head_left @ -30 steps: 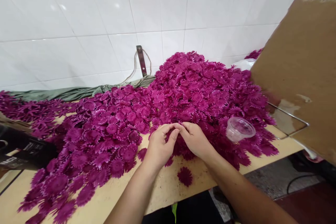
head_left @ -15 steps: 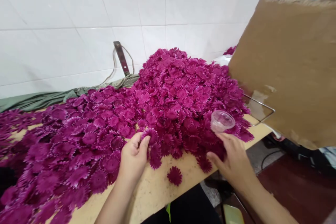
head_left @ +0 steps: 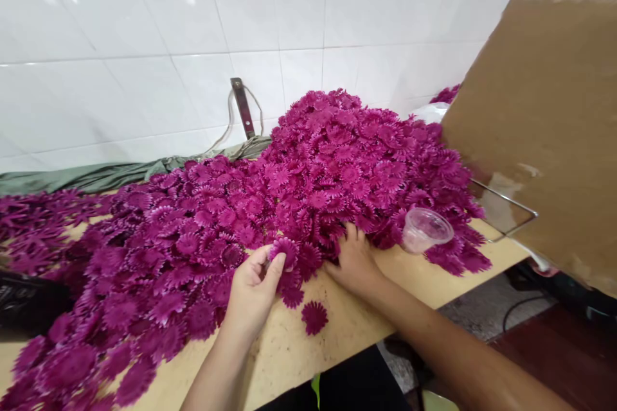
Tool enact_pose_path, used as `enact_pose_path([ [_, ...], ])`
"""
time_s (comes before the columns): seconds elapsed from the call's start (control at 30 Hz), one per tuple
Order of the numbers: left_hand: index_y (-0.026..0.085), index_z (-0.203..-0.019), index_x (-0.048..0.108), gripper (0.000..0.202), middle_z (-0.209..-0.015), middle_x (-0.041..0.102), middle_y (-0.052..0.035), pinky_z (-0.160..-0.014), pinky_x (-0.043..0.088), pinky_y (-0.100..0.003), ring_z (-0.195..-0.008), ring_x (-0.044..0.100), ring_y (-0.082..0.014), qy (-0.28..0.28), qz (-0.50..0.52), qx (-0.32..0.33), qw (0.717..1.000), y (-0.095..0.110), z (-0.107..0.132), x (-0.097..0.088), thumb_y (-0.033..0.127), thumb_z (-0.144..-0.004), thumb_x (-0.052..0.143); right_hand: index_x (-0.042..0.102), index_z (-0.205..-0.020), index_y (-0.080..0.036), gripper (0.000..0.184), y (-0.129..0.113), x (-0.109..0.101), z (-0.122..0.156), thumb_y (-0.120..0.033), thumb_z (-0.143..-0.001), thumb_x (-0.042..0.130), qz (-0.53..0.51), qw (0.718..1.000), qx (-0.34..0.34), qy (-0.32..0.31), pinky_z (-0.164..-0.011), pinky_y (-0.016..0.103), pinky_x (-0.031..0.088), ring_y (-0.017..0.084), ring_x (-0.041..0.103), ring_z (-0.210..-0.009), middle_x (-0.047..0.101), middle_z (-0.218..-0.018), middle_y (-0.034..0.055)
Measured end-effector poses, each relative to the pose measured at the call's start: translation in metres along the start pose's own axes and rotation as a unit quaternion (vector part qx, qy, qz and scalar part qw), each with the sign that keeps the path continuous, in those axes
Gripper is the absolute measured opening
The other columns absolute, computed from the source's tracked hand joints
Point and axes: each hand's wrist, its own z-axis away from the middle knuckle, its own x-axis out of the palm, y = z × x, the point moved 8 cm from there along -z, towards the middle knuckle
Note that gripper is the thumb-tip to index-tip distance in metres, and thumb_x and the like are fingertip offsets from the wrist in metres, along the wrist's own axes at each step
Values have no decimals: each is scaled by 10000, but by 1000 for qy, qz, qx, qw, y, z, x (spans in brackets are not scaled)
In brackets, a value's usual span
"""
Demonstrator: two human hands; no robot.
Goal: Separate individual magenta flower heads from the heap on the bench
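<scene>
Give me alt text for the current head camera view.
A person's left hand pinches one magenta flower while the right hand reaches into the front of a large heap of similar flowers on a table. A clear cup sits at the heap's right side.

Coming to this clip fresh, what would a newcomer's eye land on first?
The tall heap of magenta flower pieces in the middle of the table, vivid against the white tiled wall behind. Next, the big brown cardboard sheet at the right. Front and centre, the left hand pinches a flower piece while the right hand touches the heap's front.
</scene>
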Motion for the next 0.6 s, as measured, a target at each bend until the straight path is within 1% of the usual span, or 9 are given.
enact_pose_path([
  [0.1, 162, -840, 665, 313, -788, 697, -46, -673, 494, -279, -711, 612, -170, 6, 24, -3, 1000, -2, -3, 5, 387, -623, 657, 531, -1085, -112, 459, -3, 1, -21, -314, -681, 608, -13, 998, -11, -59, -874, 429, 402, 302, 465, -1025, 408, -1172, 182],
  [0.17, 160, -835, 664, 298, -793, 696, -46, -663, 491, -272, -707, 610, -165, 2, 34, -3, 999, -3, -7, 9, 372, -626, 653, 538, -1073, -112, 475, -6, -3, -28, -320, -659, 641, -24, 995, -35, -87, -882, 395, 403, 286, 469, -1044, 416, -1155, 164],
  [0.3, 157, -679, 621, 168, -621, 627, 6, -603, 453, -238, -597, 551, -125, -17, 33, -6, 999, -7, -13, 18, 323, -657, 608, 507, -1163, -129, 641, -9, -23, -23, -360, -602, 713, -57, 982, -118, -138, -918, 383, 386, 287, 441, -1118, 440, -1187, 150],
  [0.37, 159, -626, 585, 134, -563, 574, 27, -575, 423, -226, -555, 508, -110, -12, 21, -5, 1000, -8, -16, 21, 285, -671, 583, 517, -1168, -146, 606, -7, -40, -17, -341, -626, 705, -61, 978, -134, -144, -894, 375, 405, 267, 503, -1053, 509, -1132, 131],
  [0.43, 163, -601, 558, 127, -529, 533, 39, -551, 394, -221, -531, 477, -105, -7, -3, -3, 1000, -9, -18, 23, 258, -686, 559, 555, -1122, -155, 513, -3, -62, -13, -345, -661, 679, -53, 986, -117, -110, -834, 359, 435, 244, 567, -942, 567, -1040, 110],
  [0.5, 168, -595, 543, 141, -511, 507, 42, -535, 375, -224, -518, 462, -109, -9, -38, 5, 999, -8, -20, 27, 251, -708, 534, 601, -1026, -159, 410, 0, -85, -12, -386, -688, 649, -46, 995, -79, -32, -744, 335, 454, 219, 598, -816, 591, -959, 94],
  [0.53, 170, -601, 542, 146, -517, 509, 39, -536, 374, -227, -521, 465, -113, -11, -59, 14, 998, -7, -21, 30, 250, -721, 521, 619, -945, -161, 347, 0, -94, -11, -414, -707, 622, -53, 997, -58, 8, -692, 321, 452, 201, 598, -749, 600, -900, 81],
  [0.57, 172, -615, 547, 145, -533, 521, 32, -544, 378, -232, -531, 475, -119, -13, -82, 25, 996, -4, -22, 32, 248, -733, 512, 623, -843, -165, 306, -2, -98, -11, -447, -733, 579, -73, 996, -42, 33, -637, 305, 442, 180, 586, -677, 602, -818, 63],
  [0.6, 173, -632, 555, 140, -553, 537, 25, -555, 383, -237, -545, 487, -124, -12, -111, 41, 993, -1, -23, 33, 242, -743, 505, 605, -735, -169, 328, -5, -96, -11, -486, -759, 522, -109, 993, -33, 34, -581, 288, 424, 159, 562, -605, 591, -722, 44],
])
